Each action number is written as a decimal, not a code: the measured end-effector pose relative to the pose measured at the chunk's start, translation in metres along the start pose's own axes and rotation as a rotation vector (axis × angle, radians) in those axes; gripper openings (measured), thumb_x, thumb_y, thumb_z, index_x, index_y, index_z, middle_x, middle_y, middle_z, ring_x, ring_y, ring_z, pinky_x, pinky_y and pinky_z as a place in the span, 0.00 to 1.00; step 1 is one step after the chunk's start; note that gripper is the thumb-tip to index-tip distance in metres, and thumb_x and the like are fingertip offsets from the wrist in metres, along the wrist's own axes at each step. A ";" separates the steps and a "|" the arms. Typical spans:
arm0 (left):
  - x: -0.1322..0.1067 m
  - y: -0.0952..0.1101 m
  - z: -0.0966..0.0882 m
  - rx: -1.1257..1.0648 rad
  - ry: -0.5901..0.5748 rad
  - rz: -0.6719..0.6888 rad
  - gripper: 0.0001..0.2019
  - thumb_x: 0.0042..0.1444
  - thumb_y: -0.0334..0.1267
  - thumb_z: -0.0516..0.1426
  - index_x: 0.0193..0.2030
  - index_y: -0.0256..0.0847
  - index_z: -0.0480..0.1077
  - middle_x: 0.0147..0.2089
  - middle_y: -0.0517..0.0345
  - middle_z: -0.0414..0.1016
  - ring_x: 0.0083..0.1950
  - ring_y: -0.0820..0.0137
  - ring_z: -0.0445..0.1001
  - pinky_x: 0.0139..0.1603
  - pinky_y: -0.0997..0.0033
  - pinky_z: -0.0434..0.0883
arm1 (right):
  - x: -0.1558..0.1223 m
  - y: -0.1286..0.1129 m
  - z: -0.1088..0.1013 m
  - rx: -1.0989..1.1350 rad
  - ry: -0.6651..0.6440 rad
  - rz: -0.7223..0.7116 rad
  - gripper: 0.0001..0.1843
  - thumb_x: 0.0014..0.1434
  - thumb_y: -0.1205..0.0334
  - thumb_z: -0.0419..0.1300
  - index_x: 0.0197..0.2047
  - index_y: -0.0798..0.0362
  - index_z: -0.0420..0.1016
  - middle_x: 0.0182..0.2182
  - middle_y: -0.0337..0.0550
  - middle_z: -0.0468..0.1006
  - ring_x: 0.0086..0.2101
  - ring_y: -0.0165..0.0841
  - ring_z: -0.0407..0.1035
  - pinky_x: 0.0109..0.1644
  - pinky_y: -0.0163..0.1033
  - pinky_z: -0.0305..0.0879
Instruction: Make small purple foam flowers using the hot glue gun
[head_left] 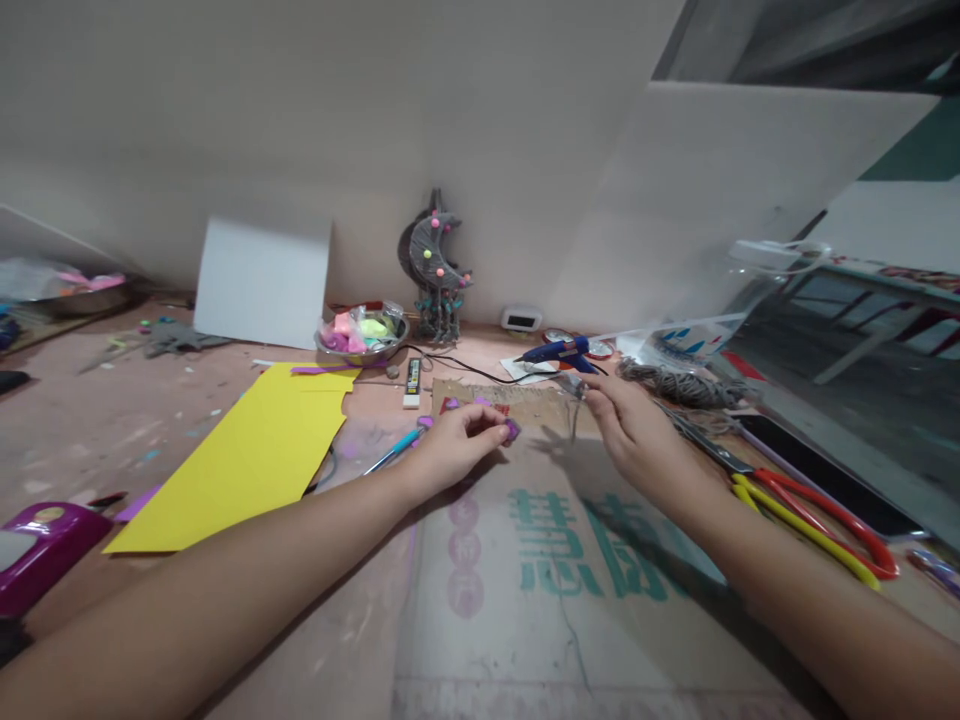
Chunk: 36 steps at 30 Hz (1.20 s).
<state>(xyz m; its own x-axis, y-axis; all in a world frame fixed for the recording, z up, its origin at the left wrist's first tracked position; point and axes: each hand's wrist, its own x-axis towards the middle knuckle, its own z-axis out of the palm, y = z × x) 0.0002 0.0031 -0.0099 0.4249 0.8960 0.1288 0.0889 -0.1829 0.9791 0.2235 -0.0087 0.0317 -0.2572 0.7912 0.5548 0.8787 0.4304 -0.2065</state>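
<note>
My left hand [457, 440] is curled over the cardboard sheet [555, 560], fingers pinched on a small purple piece [511, 431]. My right hand [637, 425] reaches forward beside it, fingers pinched on a small clear thing [571, 385] I cannot make out. Just beyond the right hand lies a blue glue gun [559, 351] with its black cord. More small purple bits [450, 404] lie on a brown cardboard scrap near the left fingertips.
A yellow paper sheet [255, 450] lies at left, a blue pen [394, 450] beside it. A metal bowl [363, 335] of coloured pieces and a crescent moon ornament [439, 262] stand at the back. Red-and-yellow scissors [810, 510], a phone [825, 472] and twine [679, 383] lie at right.
</note>
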 end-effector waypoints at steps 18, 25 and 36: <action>-0.014 0.016 0.011 0.133 -0.269 0.144 0.06 0.54 0.36 0.54 0.34 0.37 0.70 0.36 0.55 0.74 0.38 0.70 0.72 0.42 0.71 0.68 | -0.015 -0.035 0.012 0.234 -0.199 -0.109 0.25 0.62 0.61 0.47 0.62 0.50 0.56 0.56 0.51 0.67 0.54 0.39 0.62 0.55 0.49 0.62; -0.008 0.009 0.008 0.183 -0.033 0.079 0.08 0.54 0.40 0.55 0.33 0.37 0.71 0.38 0.53 0.73 0.43 0.66 0.71 0.45 0.67 0.67 | 0.012 0.016 -0.015 0.220 0.180 0.276 0.23 0.62 0.55 0.47 0.56 0.57 0.66 0.51 0.54 0.72 0.52 0.43 0.66 0.56 0.53 0.59; 0.000 -0.001 0.000 0.086 0.218 0.263 0.07 0.56 0.38 0.54 0.35 0.39 0.71 0.52 0.50 0.65 0.51 0.66 0.67 0.46 0.70 0.67 | -0.027 -0.021 0.019 0.140 -0.052 -0.117 0.14 0.64 0.60 0.46 0.48 0.54 0.68 0.39 0.51 0.76 0.39 0.40 0.71 0.41 0.44 0.68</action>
<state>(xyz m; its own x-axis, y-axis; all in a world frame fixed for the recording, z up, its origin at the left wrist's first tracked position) 0.0001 0.0035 -0.0111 0.2420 0.8771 0.4148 0.0814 -0.4444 0.8921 0.2040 -0.0308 0.0053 -0.3776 0.7521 0.5401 0.7780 0.5740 -0.2554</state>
